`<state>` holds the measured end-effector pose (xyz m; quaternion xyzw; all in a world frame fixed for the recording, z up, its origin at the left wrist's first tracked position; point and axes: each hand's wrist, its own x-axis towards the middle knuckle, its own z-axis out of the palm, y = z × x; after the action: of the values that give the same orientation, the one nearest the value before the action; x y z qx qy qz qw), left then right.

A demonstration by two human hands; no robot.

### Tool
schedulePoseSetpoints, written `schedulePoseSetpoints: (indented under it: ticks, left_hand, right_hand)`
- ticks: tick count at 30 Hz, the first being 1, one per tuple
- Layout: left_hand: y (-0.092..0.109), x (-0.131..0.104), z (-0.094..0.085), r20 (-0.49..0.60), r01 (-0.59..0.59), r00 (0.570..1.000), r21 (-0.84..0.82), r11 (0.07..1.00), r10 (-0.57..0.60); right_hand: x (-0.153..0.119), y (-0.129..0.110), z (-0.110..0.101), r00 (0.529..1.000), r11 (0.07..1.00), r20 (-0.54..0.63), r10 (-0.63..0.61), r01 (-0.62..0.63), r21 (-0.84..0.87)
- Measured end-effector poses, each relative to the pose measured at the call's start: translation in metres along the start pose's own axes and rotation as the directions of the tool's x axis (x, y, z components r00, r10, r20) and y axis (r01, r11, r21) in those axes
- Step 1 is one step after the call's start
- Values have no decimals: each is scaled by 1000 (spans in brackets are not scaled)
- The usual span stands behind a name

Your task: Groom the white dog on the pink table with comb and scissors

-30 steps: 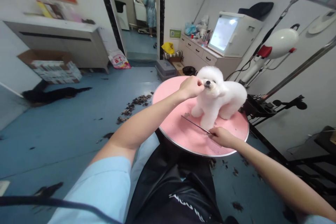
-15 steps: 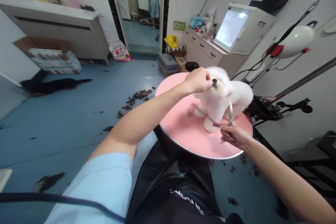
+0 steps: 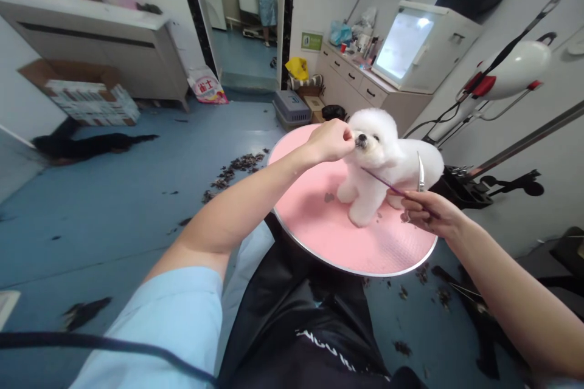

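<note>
A white dog (image 3: 376, 152) stands on the round pink counter (image 3: 310, 231), towards its right and far edges, its muzzle turned to the near left. The left hand (image 3: 332, 140) reaches over the far left edge, its grip closed at the side of the muzzle; it seems to pinch the fur there, probably to steady the head, though the fingers hide just what they hold. The right hand (image 3: 429, 209), above the right edge, has its grip wrapped around two tools at once — a purple comb (image 3: 384, 183) pointing across the dog's chest, and scissors (image 3: 420, 173) tipped upward beside its flank. Keeping both in one hand presumably leaves the other free for the head; whether the comb touches the coat I cannot tell. Just beyond the right edge, a black tool tray (image 3: 474, 191) holds what look like handles of further tools, placed perhaps for easy reach. Well beyond the far edge, a grey pet carrier (image 3: 292, 112) sits on the floor, its contents not visible, and a white cabinet (image 3: 444, 51) shows only a bright glow behind its door. Off to the left — well apart from the counter — an open cardboard box (image 3: 86, 70) holds stacked pale packages (image 3: 86, 100).
</note>
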<state>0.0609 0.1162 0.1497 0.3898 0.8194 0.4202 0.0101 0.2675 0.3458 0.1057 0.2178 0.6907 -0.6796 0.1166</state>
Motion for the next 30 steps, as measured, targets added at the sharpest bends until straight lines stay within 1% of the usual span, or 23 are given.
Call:
schedulePoseSetpoints:
  ticks: [1, 3, 5, 7, 9, 11, 13, 15, 17, 19, 21, 24, 26, 28, 30]
  left_hand:
    - [-5, 0, 0, -6, 6, 1000, -1, 1000, -6]
    - [-17, -3, 3, -34, 33, 999, 10, 999, -33]
    - [-32, -10, 10, -66, 72, 995, 12, 997, -71]
    - [-44, -19, 22, -51, 107, 993, -31, 994, -108]
    - [-49, -27, 36, 10, 113, 994, -110, 987, -113]
    - [-46, -30, 49, 32, 117, 993, -150, 982, -113]
    - [-36, -25, 57, -14, 132, 991, -140, 981, -136]
    - [-27, -15, 58, -79, 143, 985, -124, 982, -153]
    - [-22, -5, 55, -112, 130, 983, -107, 986, -142]
    - [-23, 2, 47, -124, 106, 986, -82, 991, -116]
    - [-27, 6, 38, -122, 92, 988, -54, 994, -98]
    - [-35, 9, 25, -94, 90, 991, -39, 995, -93]
    - [-39, 11, 19, -75, 80, 994, -42, 996, -83]
    - [-43, 13, 14, -70, 59, 996, -53, 997, -63]
    - [-47, 15, 10, -76, 42, 996, -66, 997, -47]
  right_hand:
    - [1, 5, 2, 1000, 999, 9, -13, 14, -41]
    - [2, 22, 8, 1000, 986, 5, -18, 18, -165]
    - [3, 48, 16, 999, 952, -37, -26, 13, -305]
    - [3, 73, 24, 999, 920, -48, -22, 2, -392]
    - [4, 93, 30, 999, 916, 16, 39, -29, -401]
    - [6, 101, 33, 992, 934, 77, 104, -71, -349]
    - [9, 94, 31, 994, 968, 51, 100, -86, -234]
    - [10, 74, 24, 997, 994, -15, 81, -81, -76]
    - [8, 47, 16, 997, 996, -45, 61, -58, 72]
    - [3, 23, 9, 999, 989, -45, 30, -23, 146]
    - [-1, 8, 5, 999, 992, -28, 26, -22, 126]
    - [-2, 1, 0, 993, 993, 22, 115, -115, 8]
    - [3, -5, -5, 989, 989, 19, 145, -144, -39]
    - [11, -16, -8, 992, 992, -5, 123, -123, -42]
    - [17, -26, -6, 997, 996, -17, 80, -81, -30]
